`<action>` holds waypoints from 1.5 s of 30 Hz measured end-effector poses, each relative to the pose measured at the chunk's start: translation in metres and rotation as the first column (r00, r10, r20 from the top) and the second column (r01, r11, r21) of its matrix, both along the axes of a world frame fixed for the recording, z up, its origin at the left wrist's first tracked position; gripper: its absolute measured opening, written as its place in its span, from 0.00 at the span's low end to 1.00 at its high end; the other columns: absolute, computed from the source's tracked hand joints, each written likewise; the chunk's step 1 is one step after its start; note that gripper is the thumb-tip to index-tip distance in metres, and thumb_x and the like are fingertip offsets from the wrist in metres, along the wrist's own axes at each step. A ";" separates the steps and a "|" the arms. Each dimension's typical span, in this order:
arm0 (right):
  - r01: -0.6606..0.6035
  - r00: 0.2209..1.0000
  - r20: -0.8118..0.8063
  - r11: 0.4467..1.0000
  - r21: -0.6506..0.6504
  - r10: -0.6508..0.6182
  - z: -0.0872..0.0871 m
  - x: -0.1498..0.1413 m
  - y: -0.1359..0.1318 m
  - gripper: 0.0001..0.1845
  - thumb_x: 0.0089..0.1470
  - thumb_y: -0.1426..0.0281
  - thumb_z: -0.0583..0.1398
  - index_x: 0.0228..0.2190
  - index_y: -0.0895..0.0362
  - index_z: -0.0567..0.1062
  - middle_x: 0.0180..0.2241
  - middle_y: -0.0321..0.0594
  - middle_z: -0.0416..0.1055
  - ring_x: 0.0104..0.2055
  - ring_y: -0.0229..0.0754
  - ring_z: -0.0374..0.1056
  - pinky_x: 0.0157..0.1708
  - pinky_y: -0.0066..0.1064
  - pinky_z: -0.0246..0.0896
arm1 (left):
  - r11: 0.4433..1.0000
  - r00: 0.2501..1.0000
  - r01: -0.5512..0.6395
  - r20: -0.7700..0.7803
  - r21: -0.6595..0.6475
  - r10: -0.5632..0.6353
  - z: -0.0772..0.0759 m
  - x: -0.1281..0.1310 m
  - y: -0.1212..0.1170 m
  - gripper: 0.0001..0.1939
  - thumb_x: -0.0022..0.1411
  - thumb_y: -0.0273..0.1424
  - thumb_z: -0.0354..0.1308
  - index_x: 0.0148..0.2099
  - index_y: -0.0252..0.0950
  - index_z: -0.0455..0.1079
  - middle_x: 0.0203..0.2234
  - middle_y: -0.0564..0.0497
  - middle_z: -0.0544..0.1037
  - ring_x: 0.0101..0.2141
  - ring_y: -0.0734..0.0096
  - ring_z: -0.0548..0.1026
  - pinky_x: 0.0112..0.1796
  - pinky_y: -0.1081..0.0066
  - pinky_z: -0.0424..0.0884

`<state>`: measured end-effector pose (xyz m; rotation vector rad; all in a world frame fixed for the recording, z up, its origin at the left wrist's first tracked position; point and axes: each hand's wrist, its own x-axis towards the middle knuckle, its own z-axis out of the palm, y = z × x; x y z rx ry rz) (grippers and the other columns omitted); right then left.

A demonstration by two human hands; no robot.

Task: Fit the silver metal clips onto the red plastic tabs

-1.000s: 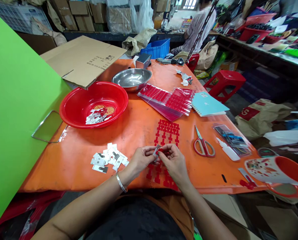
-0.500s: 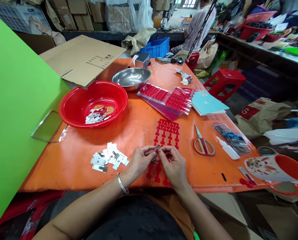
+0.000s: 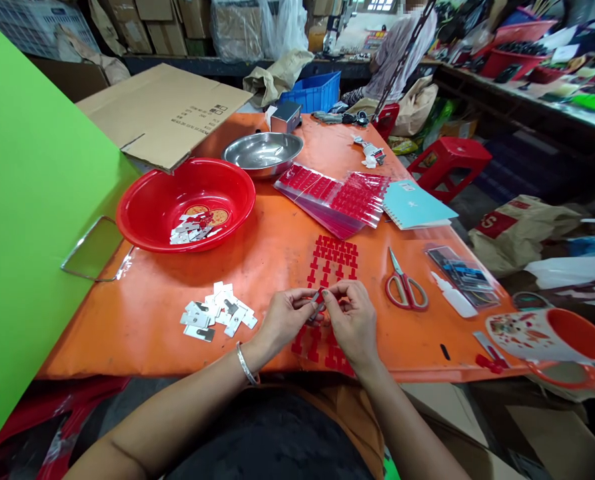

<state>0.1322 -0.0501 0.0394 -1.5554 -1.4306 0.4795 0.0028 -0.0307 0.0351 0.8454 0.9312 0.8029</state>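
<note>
Shows bright, diffuse light at the fingers [image 3: 301, 312], with only soft shading beneath. Burns pale at the window [image 3: 381, 6], far beyond the fingers. Glints off the steel bowl [image 3: 263, 152] and clear sleeves [image 3: 334, 197] ahead; lays sheen on the orange tabletop [image 3: 277, 253] to their left. Casts soft shadow under the red basin [image 3: 142, 207], ahead-left. Drops to dim below the tabletop, on the near side of the fingers. Stretches the mug [image 3: 522, 333], far right of them. Softens the cluttered bench [image 3: 542, 93], far ahead-right. Leaves the small piece [image 3: 319, 296] between the fingers too small for fine detail.
</note>
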 end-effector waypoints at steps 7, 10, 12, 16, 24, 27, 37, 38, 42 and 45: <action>0.005 1.000 -0.014 1.000 -0.001 -0.005 -0.001 0.001 0.000 0.06 0.55 0.68 0.58 0.27 0.55 0.69 0.30 0.38 0.64 0.32 0.40 0.63 0.27 0.31 0.61 | 1.000 1.000 0.004 -0.012 0.006 -0.004 0.002 0.001 0.000 0.18 0.51 0.36 0.65 0.43 0.30 0.75 0.26 0.48 0.79 0.26 0.69 0.77 0.33 0.70 0.73; 0.007 1.000 -0.018 1.000 0.002 -0.007 -0.002 0.001 -0.001 0.06 0.55 0.68 0.58 0.27 0.55 0.68 0.30 0.38 0.64 0.32 0.39 0.62 0.27 0.30 0.61 | 1.000 1.000 -0.003 0.003 -0.006 0.003 0.005 0.002 -0.001 0.17 0.50 0.35 0.65 0.42 0.30 0.76 0.25 0.48 0.79 0.26 0.71 0.76 0.33 0.70 0.73; 0.011 0.999 -0.031 1.000 -0.007 -0.012 -0.002 0.000 -0.002 0.06 0.54 0.68 0.58 0.26 0.55 0.68 0.30 0.38 0.64 0.32 0.39 0.63 0.27 0.30 0.62 | 1.000 1.000 -0.002 0.015 -0.013 0.002 0.006 0.003 -0.001 0.17 0.50 0.35 0.66 0.41 0.30 0.76 0.25 0.49 0.79 0.25 0.71 0.76 0.33 0.70 0.73; 0.107 0.964 -0.243 0.994 -0.036 -0.112 -0.005 0.001 0.000 0.14 0.48 0.66 0.63 0.36 0.54 0.65 0.32 0.35 0.62 0.30 0.37 0.63 0.27 0.28 0.63 | 1.000 1.000 -0.005 0.019 -0.016 0.005 0.008 0.003 -0.003 0.17 0.49 0.35 0.66 0.41 0.31 0.76 0.26 0.48 0.79 0.26 0.71 0.75 0.33 0.70 0.73; -0.219 0.816 -0.577 0.940 -0.262 0.029 -0.009 0.012 0.000 0.14 0.47 0.58 0.63 0.27 0.57 0.73 0.23 0.35 0.69 0.23 0.34 0.60 0.23 0.27 0.59 | 0.997 0.998 0.058 -0.005 0.059 -0.057 0.006 0.001 -0.004 0.15 0.53 0.34 0.62 0.43 0.33 0.77 0.28 0.48 0.80 0.28 0.71 0.75 0.33 0.72 0.72; -0.238 0.769 -0.639 0.934 -0.267 0.013 -0.015 0.010 0.000 0.15 0.45 0.57 0.64 0.23 0.58 0.74 0.20 0.35 0.69 0.21 0.34 0.59 0.23 0.27 0.57 | 0.987 0.992 0.125 -0.040 0.096 -0.122 0.000 -0.004 -0.002 0.16 0.54 0.35 0.61 0.44 0.32 0.77 0.27 0.47 0.79 0.27 0.72 0.74 0.31 0.73 0.70; -0.279 0.931 -0.312 0.919 -0.278 0.188 -0.022 -0.007 0.003 0.11 0.48 0.61 0.62 0.31 0.56 0.76 0.29 0.39 0.74 0.25 0.38 0.64 0.27 0.32 0.61 | 0.764 0.697 0.087 -0.587 0.639 0.411 0.055 -0.116 0.092 0.16 0.60 0.27 0.51 0.48 0.36 0.75 0.37 0.47 0.80 0.33 0.69 0.75 0.40 0.68 0.70; -0.297 0.943 -0.235 0.919 -0.260 0.238 -0.024 -0.011 0.002 0.08 0.49 0.63 0.61 0.29 0.55 0.75 0.28 0.39 0.73 0.26 0.40 0.65 0.28 0.33 0.61 | 0.736 0.570 0.110 -0.649 0.668 0.504 0.061 -0.133 0.104 0.17 0.60 0.26 0.50 0.48 0.36 0.75 0.38 0.47 0.80 0.36 0.67 0.75 0.42 0.67 0.70; -0.413 0.909 -0.009 0.897 -0.156 0.417 -0.034 -0.032 -0.003 0.05 0.52 0.71 0.59 0.27 0.53 0.75 0.28 0.40 0.73 0.34 0.45 0.67 0.36 0.38 0.63 | 0.791 0.127 0.166 -0.808 0.589 0.576 0.063 -0.187 0.138 0.17 0.59 0.25 0.49 0.45 0.32 0.76 0.39 0.43 0.80 0.42 0.58 0.75 0.46 0.64 0.67; -0.481 0.870 0.062 0.869 -0.114 0.489 -0.041 -0.045 -0.006 0.07 0.53 0.73 0.57 0.27 0.53 0.74 0.29 0.41 0.72 0.35 0.46 0.66 0.36 0.38 0.63 | 0.774 0.037 0.224 -0.799 0.592 0.601 0.058 -0.200 0.132 0.16 0.59 0.28 0.52 0.47 0.32 0.74 0.42 0.41 0.78 0.45 0.55 0.72 0.48 0.62 0.65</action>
